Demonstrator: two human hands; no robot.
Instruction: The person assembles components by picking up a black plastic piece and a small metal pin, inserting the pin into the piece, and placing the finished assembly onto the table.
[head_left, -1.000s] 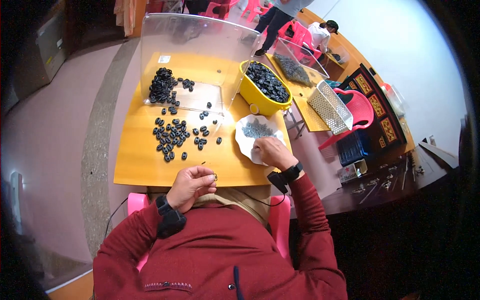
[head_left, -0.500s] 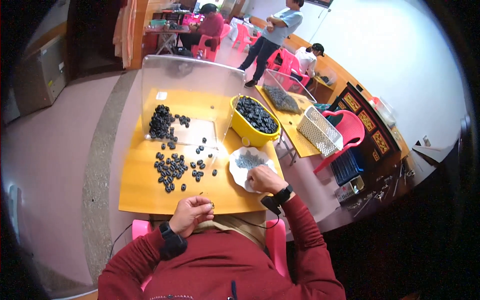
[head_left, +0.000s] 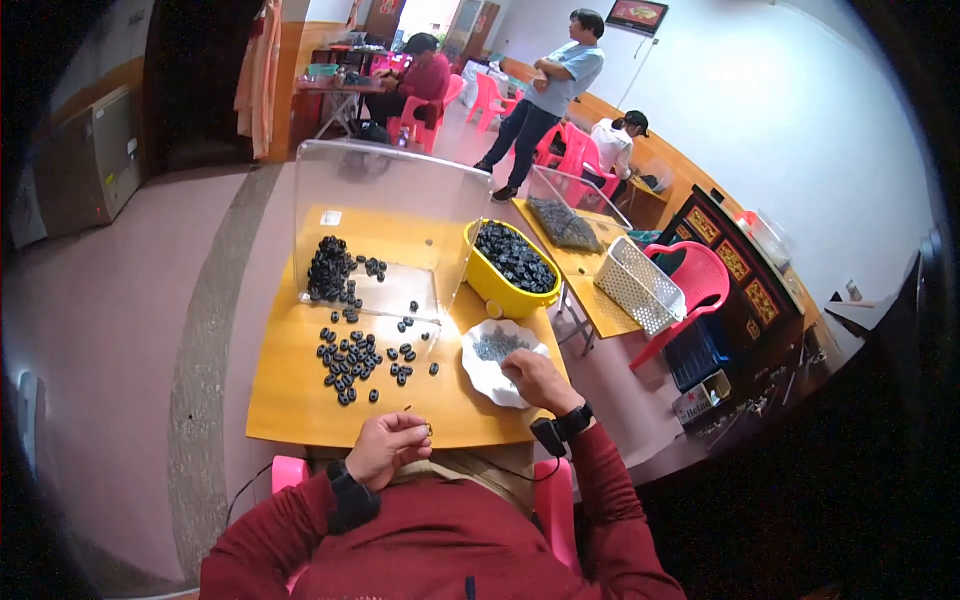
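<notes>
Tilted further up than a second ago, the view now sets the wooden table (head_left: 300,405) lower, while both hands keep their places over it. At the near edge, the left hand (head_left: 388,447) pinches a small gold-and-dark piece (head_left: 429,428) between thumb and index finger. The right hand (head_left: 540,382) has its bunched fingertips over the white scalloped dish (head_left: 488,388), beside small grey pieces (head_left: 493,346); whether they grip one, I cannot tell. Loose black two-holed parts (head_left: 352,362) lie left of the dish, more of them inside the clear plastic bin (head_left: 390,200) beyond. Just past the dish stands a yellow tub (head_left: 508,290) filled with black parts.
</notes>
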